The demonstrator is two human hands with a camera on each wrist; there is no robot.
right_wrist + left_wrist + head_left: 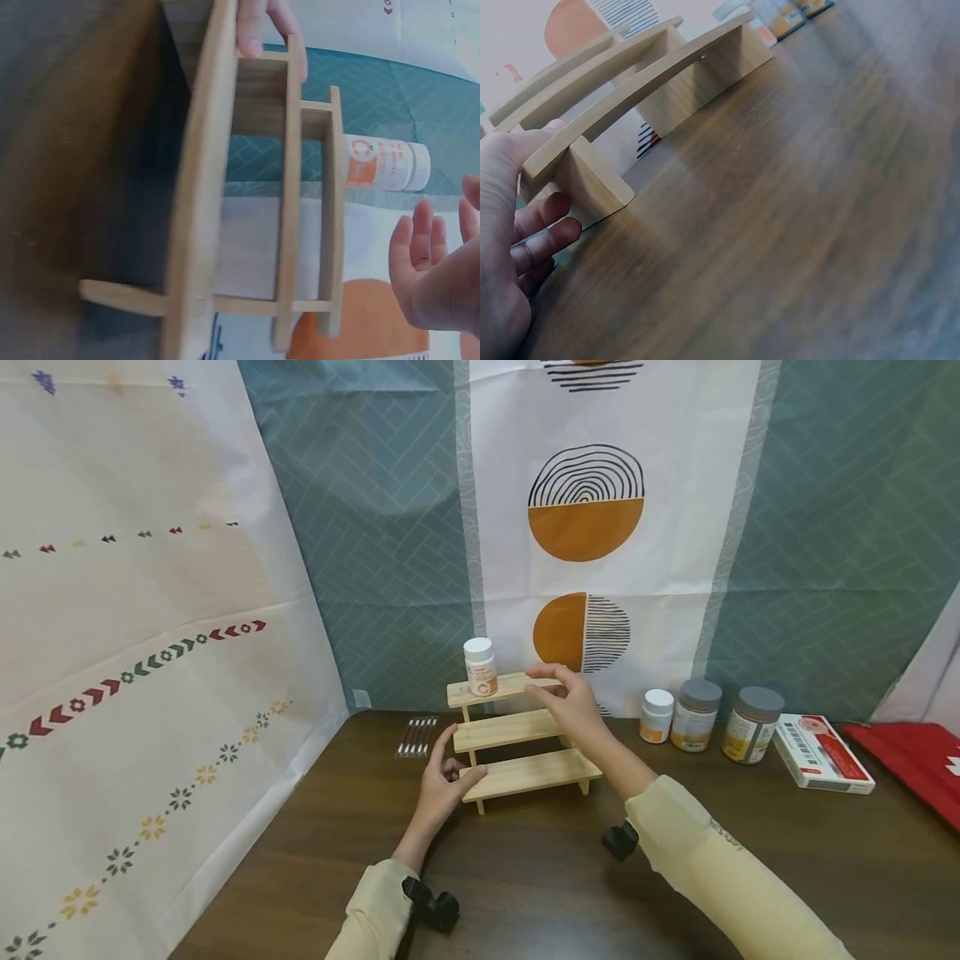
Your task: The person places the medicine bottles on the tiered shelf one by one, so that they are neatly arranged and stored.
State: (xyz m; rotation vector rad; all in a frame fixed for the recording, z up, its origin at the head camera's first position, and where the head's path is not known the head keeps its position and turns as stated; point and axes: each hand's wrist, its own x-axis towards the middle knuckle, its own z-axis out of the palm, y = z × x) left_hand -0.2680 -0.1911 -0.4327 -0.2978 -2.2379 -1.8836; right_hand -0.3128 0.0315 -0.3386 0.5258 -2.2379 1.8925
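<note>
A three-step wooden stand [531,774] stands on the table, its steps rising toward the back. My left hand [438,789] grips its left end. In the left wrist view the thumb lies over the end of the lowest step, with the other fingers curled beside the leg. On the left part of the top step, a white pill bottle [480,668] with an orange label stands upright. My right hand [573,706] hovers by the right end of the top step, thumb and fingers parted. The right wrist view shows this hand [442,277] holding nothing, apart from the bottle [382,163].
Left of the stand lies a clear pack of cotton swabs [417,737]. To the right stand a small white bottle [656,717] and two grey-lidded jars [695,717], then a flat white-and-red box [823,754] and a red cloth item [911,760]. Fabric hangs behind.
</note>
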